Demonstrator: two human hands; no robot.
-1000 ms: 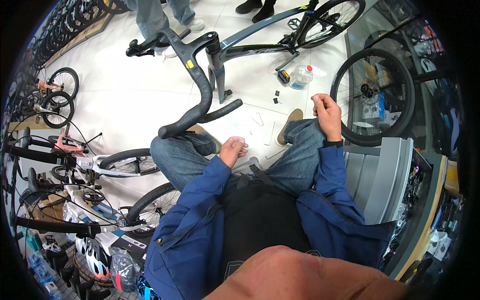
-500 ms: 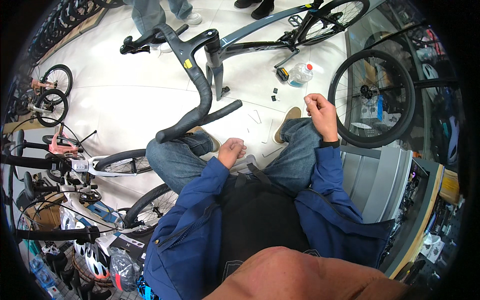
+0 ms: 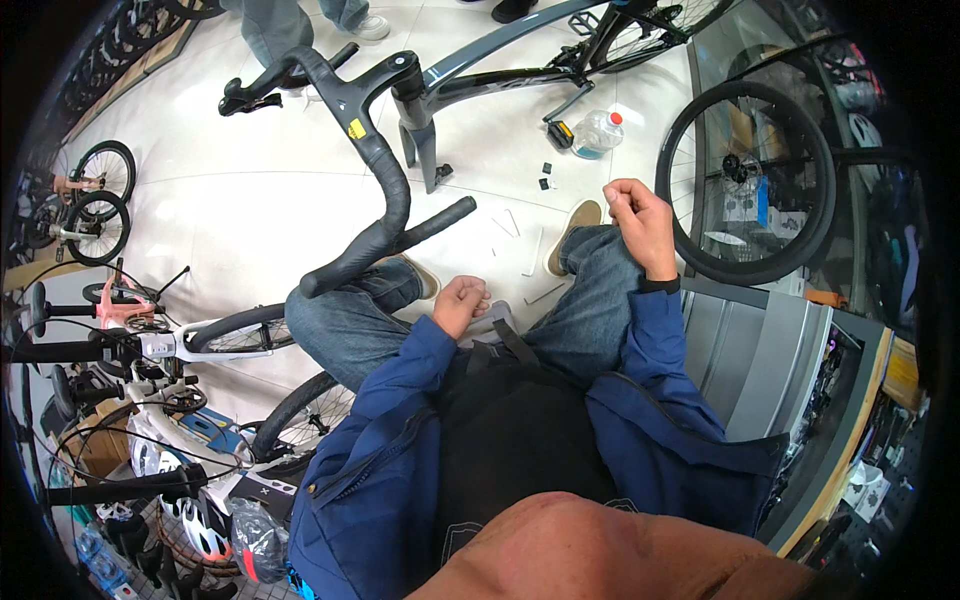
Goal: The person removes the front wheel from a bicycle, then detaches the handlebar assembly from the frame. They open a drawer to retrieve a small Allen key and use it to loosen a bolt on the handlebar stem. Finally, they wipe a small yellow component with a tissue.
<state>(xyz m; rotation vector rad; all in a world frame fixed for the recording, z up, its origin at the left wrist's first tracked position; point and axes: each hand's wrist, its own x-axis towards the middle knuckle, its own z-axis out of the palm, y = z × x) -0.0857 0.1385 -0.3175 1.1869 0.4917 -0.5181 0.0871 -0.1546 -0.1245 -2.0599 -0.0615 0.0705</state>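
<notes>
I sit with my knees apart, and both hands are raised over my lap and thighs. My left hand (image 3: 461,306) is closed, its fingers curled in, above the gap between my legs; whatever it may hold is hidden. Over my right knee, my right hand (image 3: 641,228) is closed too, thumb against the curled fingers, and I cannot make out anything in it. In front stands a dark grey road bicycle (image 3: 470,92) without its front wheel. Its drop handlebar (image 3: 385,180) reaches back toward my left knee. A loose wheel (image 3: 830,190) leans beside my right hand.
Several hex keys (image 3: 540,250) and small black pieces (image 3: 545,183) lie on the white floor, near a clear bottle with a red cap (image 3: 598,134). White bicycles (image 3: 215,340) and helmets (image 3: 205,525) crowd my left. A grey cabinet (image 3: 745,350) stands at my right. Another person's legs (image 3: 275,30) are beyond the handlebar.
The scene has shifted slightly: the bicycle and handlebar now appear a little higher and further left. Both hands keep nearly the same pose and place.
</notes>
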